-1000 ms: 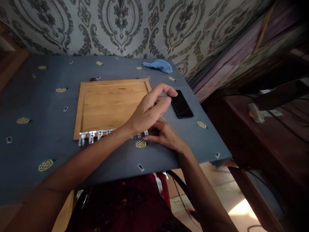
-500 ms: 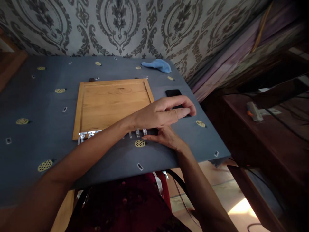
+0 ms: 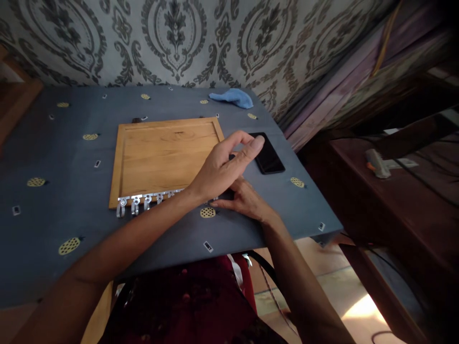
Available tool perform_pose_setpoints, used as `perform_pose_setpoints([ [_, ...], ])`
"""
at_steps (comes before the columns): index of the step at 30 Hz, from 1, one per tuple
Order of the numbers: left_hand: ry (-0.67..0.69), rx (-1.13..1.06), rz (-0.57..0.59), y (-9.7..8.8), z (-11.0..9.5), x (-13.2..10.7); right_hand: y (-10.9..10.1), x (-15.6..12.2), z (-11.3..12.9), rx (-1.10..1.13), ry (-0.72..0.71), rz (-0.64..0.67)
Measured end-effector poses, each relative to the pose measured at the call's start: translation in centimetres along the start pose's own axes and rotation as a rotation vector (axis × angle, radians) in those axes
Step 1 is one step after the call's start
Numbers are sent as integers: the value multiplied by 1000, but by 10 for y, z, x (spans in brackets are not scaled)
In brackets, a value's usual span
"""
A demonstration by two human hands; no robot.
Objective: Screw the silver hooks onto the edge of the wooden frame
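Dim — bright glare on floor (image 3: 363, 307)

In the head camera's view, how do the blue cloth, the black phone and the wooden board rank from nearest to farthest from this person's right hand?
1. Wooden board: its near right part, partly hidden, lies by the right hand.
2. Black phone: beyond that hand, to the right of the board.
3. Blue cloth: at the table's far edge.

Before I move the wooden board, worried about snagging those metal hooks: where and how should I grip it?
I'd take the wooden board by its left rim, coming from the left, thumb on top. It lies flat, and that straight rim is free along its length, while metal hooks jut past the near edge.
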State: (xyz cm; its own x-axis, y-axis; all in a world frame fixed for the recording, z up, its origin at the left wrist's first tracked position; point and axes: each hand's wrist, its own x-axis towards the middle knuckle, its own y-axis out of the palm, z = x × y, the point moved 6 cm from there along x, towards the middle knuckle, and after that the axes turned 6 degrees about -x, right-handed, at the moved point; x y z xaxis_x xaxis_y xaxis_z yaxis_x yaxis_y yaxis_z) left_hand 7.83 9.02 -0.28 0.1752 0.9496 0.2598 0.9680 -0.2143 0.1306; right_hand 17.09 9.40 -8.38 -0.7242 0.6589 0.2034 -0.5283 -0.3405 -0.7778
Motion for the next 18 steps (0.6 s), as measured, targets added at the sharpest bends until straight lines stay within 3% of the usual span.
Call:
perform_pose_setpoints([
  [8,65,45,199,7,-6,5,5,-4,-9,-3,101,43],
  [18,-41,-90,395,11,-1,2,10,-7,-15,18,133,76],
])
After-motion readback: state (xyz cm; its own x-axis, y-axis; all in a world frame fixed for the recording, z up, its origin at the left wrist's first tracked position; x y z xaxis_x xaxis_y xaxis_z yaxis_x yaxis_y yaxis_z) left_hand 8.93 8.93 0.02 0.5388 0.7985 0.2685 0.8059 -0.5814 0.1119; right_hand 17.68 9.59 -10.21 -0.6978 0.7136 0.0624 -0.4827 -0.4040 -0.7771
